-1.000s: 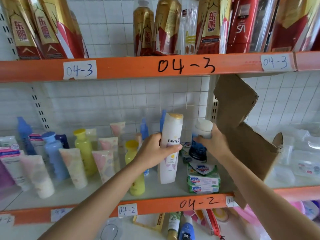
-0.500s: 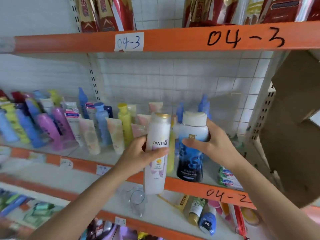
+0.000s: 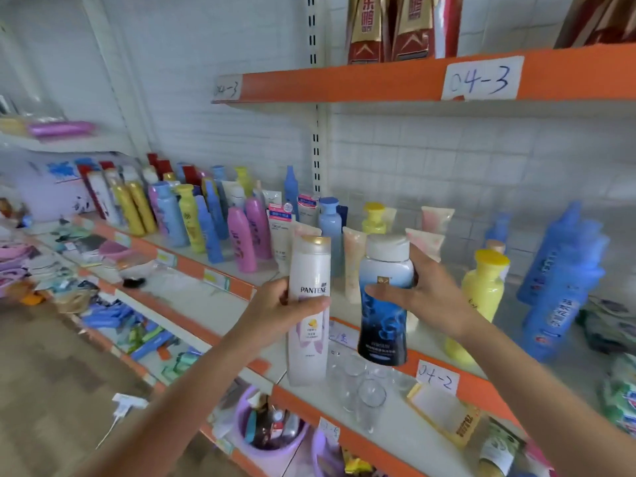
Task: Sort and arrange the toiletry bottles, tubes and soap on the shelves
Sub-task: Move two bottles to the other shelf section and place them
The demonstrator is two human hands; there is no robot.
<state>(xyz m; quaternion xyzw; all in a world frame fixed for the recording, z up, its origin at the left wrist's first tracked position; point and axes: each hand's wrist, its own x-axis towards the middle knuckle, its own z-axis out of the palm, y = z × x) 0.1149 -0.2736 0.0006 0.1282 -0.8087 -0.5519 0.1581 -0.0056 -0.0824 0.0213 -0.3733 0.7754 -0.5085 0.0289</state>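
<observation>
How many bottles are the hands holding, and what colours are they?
White Pantene bottle, held by the left hand: 1
Blue bottle with a pale cap, held by the right hand: 1
Total: 2

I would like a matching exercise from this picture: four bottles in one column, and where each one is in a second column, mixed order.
Things:
1. white Pantene bottle
2. dark blue bottle with white cap
3. yellow bottle
4. pink bottle

Places:
A. held in right hand
B. standing on shelf 04-2, right of both hands
C. held in left hand
D. standing on the shelf, left of both hands

Pairs: 1-C, 2-A, 3-B, 4-D
</observation>
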